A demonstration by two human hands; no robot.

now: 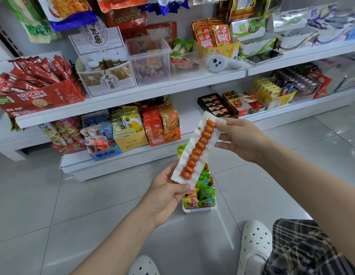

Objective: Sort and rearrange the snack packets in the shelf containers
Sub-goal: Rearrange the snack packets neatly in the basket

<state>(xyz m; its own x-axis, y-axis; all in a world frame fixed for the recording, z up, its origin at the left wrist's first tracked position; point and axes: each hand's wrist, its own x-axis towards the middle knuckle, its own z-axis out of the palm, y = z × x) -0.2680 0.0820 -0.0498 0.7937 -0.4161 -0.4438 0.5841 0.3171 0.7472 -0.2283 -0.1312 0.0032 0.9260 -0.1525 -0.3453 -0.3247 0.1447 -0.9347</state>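
A long clear packet of orange sausage-like snack pieces (199, 148) is stretched diagonally between my two hands, above the floor in front of the shelves. My left hand (166, 193) pinches its lower end. The upper end is pinched by my right hand (240, 138). Beneath the packet a white basket (200, 210) stands on the floor, filled with several green, yellow and pink snack packets. Clear plastic containers (149, 62) with red snacks stand on the middle shelf.
White shelves (133, 94) carry a red Nescafe box (39, 98), cardboard snack boxes and chocolate trays. A white handheld scanner (222, 64) and a phone (264, 56) lie on the middle shelf. Grey tiled floor; my white clogs (254, 245) are near the basket.
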